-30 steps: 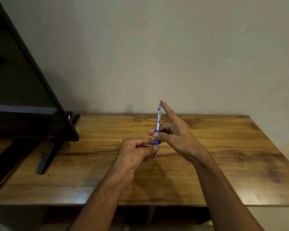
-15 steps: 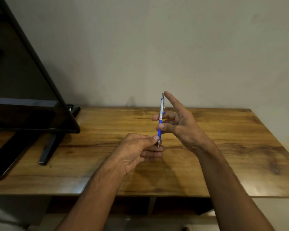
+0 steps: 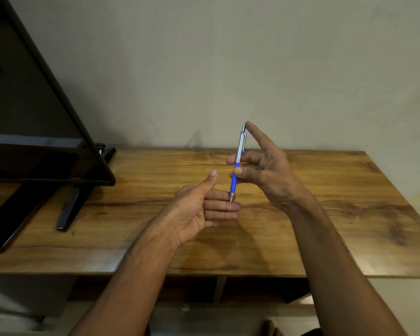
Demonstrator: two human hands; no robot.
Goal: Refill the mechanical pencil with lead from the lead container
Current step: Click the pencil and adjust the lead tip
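Observation:
A mechanical pencil (image 3: pixel 238 161) with a silver barrel and blue grip stands nearly upright above the wooden table (image 3: pixel 325 226), tip down. My right hand (image 3: pixel 264 170) holds it between thumb and middle finger, with the index fingertip resting on the top cap. My left hand (image 3: pixel 204 207) sits just below and to the left, palm turned up, thumb raised and fingers curled loosely. The pencil's metal tip touches or hovers right over the left hand's index finger. No lead container is visible.
A black flat screen (image 3: pixel 34 117) on two dark feet (image 3: pixel 68 212) takes up the table's left side. A plain wall rises behind the table. The table's front edge (image 3: pixel 228 272) lies below my forearms, with a floor beneath.
My left thumb has lifted off the pencil's tip and the left hand has opened with its palm up. The right hand still holds the pencil upright, higher than one second ago.

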